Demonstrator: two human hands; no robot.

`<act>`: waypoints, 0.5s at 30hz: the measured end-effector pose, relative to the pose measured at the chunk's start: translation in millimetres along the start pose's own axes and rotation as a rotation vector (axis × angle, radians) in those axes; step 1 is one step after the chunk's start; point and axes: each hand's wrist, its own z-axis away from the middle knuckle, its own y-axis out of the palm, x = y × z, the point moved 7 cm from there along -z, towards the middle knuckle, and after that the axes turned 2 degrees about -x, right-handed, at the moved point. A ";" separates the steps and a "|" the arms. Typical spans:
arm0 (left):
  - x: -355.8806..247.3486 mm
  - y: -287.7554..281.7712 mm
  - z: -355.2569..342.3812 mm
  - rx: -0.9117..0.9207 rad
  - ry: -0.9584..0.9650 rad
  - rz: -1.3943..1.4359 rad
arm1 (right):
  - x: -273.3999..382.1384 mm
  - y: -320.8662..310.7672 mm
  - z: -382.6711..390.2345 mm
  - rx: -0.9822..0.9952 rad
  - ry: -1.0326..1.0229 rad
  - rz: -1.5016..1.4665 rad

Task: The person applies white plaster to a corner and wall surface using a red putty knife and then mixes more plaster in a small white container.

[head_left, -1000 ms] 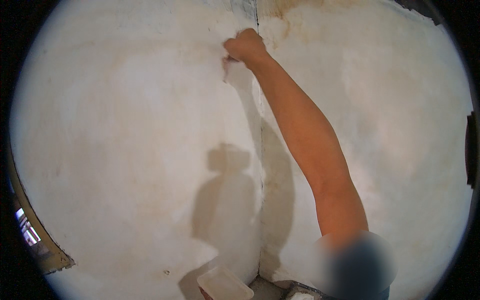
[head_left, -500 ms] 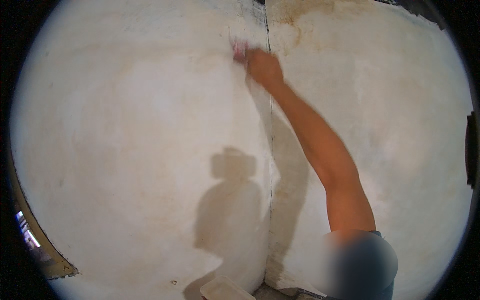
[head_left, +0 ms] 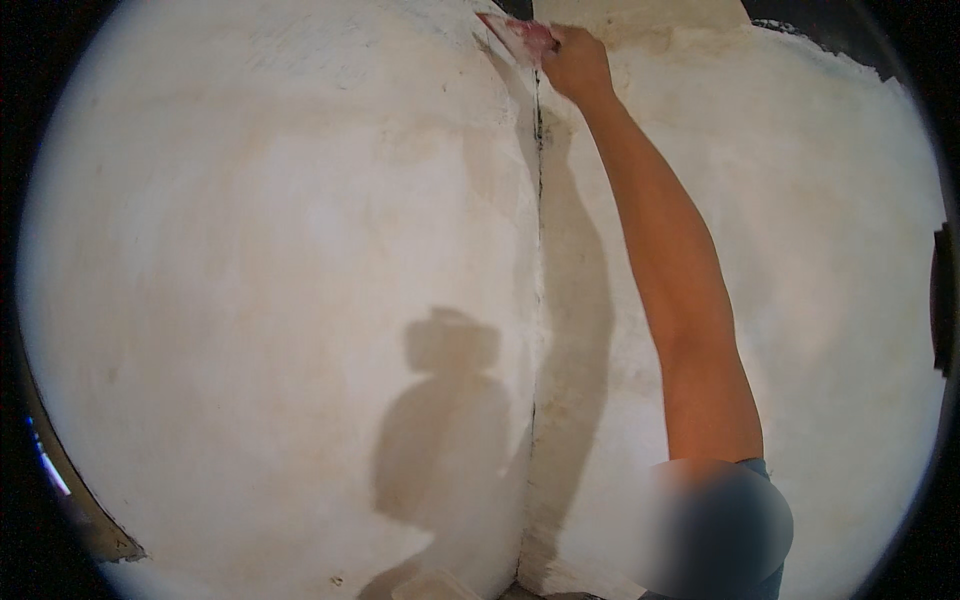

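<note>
High up by the inside corner, my right hand [head_left: 578, 65] is closed around a flat putty knife [head_left: 522, 40] with a reddish, translucent-looking, wedge-shaped blade. The blade points up and left, against or very close to the top of the left wall [head_left: 280, 250]. My right arm is stretched out upward from the lower right. Only the rim of a pale, whitish container [head_left: 436, 588] shows at the bottom edge; whatever supports it is out of the picture. My left hand does not show.
The right wall [head_left: 800, 230] meets the left one along a dark, cracked corner line [head_left: 538, 180]. Dark rough patches [head_left: 830, 30] edge the top right. A brownish frame [head_left: 85, 515] stands at the lower left. Shadows of me fall across both walls.
My right hand has moved up and to the right with the putty knife, from the left wall beside the corner to the corner's top. The pale container has sunk lower in view.
</note>
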 end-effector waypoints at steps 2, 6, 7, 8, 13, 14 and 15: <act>-3.4 1.3 -0.1 -0.002 0.008 -0.005 | -3.1 11.9 -7.9 -0.020 -0.061 0.026; -3.5 -3.7 -0.8 -0.017 0.010 -0.010 | 13.4 37.5 57.5 0.208 0.037 0.124; -9.2 -7.1 2.2 -0.028 0.033 -0.015 | 27.6 39.3 97.8 0.332 0.129 0.107; -11.6 -10.1 3.4 -0.032 0.041 -0.014 | 45.7 32.3 149.6 0.335 0.097 0.046; -10.9 -16.4 4.1 -0.012 0.046 0.000 | 118.3 -32.9 376.1 0.536 0.243 -0.133; -5.9 -16.6 2.7 0.000 0.031 0.013 | 112.9 -43.7 392.4 0.530 0.251 -0.184; -3.8 -18.0 3.6 0.003 0.029 0.015 | 108.2 -49.1 387.6 0.540 0.252 -0.178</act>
